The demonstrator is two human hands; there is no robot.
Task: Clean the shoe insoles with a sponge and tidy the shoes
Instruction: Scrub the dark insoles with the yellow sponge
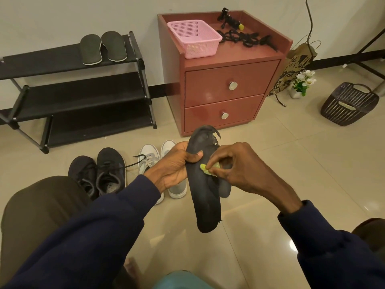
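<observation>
My left hand (175, 165) grips a worn black insole (203, 197) near its frayed toe end, thumb across the top. A second black insole (225, 187) shows behind it on the right. My right hand (235, 165) pinches a small yellow-green sponge (205, 168) and presses it against the front insole's middle. On the floor behind sit a pair of black sneakers (104, 174) with loose laces and a pair of white sneakers (150, 157), partly hidden by my left hand. Two grey insoles (103, 47) lie on the top shelf of the black shoe rack (68, 97).
A red two-drawer cabinet (225, 88) stands ahead with a pink basket (194, 38) and black cords on top. A dark woven basket (350, 103), a paper bag and a small flower pot (302, 84) sit to the right on the tiled floor.
</observation>
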